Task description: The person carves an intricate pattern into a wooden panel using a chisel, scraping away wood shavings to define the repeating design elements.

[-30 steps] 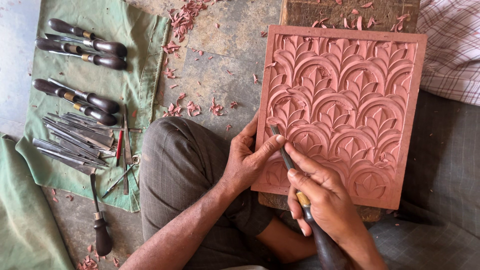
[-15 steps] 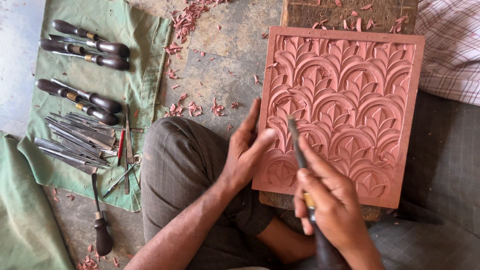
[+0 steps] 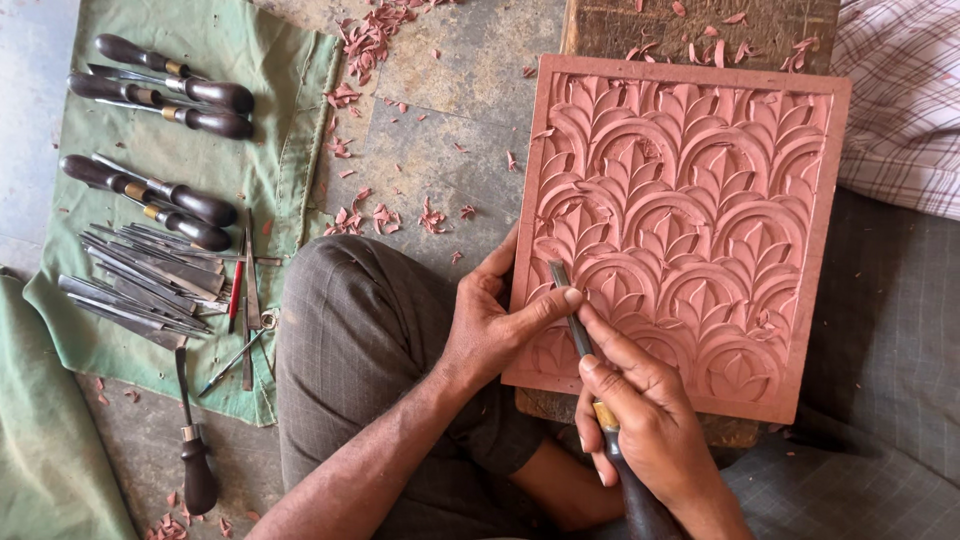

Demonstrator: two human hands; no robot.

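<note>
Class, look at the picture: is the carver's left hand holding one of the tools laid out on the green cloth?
No, the left hand rests on the carved panel's edge, thumb against the chisel, far from the cloth.

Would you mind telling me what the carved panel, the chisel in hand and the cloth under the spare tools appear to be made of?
Carved panel: probably soft reddish stone or wood, matte; matching pink chips lie scattered around.
Chisel: grey metal blade, brass-coloured collar, dark, seemingly wooden handle, held in the right hand.
Cloth: green woven fabric, creased, with a stitched hem.

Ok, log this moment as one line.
right hand: holds chisel | left hand: steadies blade, braces carved panel | spare tools on green cloth
</note>
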